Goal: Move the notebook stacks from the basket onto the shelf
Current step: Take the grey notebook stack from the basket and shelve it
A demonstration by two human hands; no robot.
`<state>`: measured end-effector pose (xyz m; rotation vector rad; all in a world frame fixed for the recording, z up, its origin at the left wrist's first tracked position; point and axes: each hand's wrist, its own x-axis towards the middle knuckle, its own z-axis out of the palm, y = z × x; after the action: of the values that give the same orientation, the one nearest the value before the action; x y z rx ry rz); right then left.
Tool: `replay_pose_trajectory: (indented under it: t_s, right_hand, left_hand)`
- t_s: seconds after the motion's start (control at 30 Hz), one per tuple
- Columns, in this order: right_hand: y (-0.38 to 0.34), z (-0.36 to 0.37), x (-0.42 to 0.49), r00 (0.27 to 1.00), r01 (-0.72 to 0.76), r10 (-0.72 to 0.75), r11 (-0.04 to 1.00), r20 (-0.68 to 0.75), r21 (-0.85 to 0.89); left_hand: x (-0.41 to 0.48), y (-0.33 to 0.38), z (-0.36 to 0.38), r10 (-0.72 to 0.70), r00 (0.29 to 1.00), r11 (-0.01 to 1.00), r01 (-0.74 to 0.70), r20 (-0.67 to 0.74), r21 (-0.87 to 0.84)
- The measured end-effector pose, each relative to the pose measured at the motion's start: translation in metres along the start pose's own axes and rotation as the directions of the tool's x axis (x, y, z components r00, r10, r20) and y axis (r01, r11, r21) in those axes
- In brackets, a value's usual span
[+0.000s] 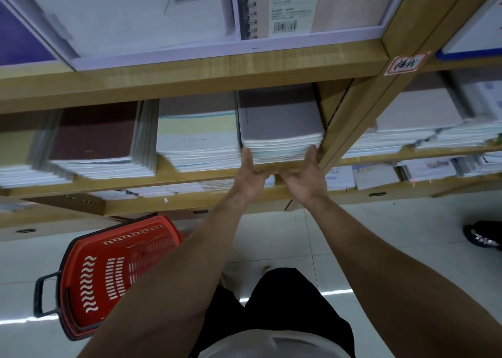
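Note:
A stack of grey-covered notebooks (279,124) lies on the wooden shelf (212,171), at the right end of its bay, against the upright. My left hand (251,174) touches the stack's front left corner with its thumb up along the edge. My right hand (307,173) touches the front right corner, fingers under the stack's front edge. Both hands look relaxed, with the stack between them. The red basket (114,273) stands on the floor at the lower left; I see no notebooks in the part that shows, and my left forearm hides its right side.
Other notebook stacks fill the same shelf: a striped pale one (197,135) and a maroon one (95,137) to the left. More stacks lie in the bay to the right and on the shelf below. Someone's shoe (482,238) is at the right edge of the tiled floor.

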<state>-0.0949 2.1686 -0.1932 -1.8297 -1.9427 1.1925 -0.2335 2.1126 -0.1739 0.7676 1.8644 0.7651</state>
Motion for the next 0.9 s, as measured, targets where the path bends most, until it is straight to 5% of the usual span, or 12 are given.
replay_pose_trajectory:
  t_s: [0.37,0.7,0.9]
  right_hand:
    - [0.015,-0.001,-0.017,0.978,0.179,-0.141,0.948,0.156,-0.265]
    - [0.003,-0.004,-0.012,0.986,0.136,-0.110,0.966,0.129,-0.220]
    - [-0.018,-0.009,-0.038,0.953,0.292,-0.303,0.938,-0.030,-0.188]
  left_hand:
    - [-0.007,-0.028,-0.003,0.051,0.997,0.998,-0.052,0.055,0.028]
    - [-0.006,-0.029,-0.009,0.081,0.994,0.990,-0.073,0.068,-0.117]
    - [-0.034,-0.022,-0.039,0.169,0.964,0.953,-0.213,-0.204,-0.214]
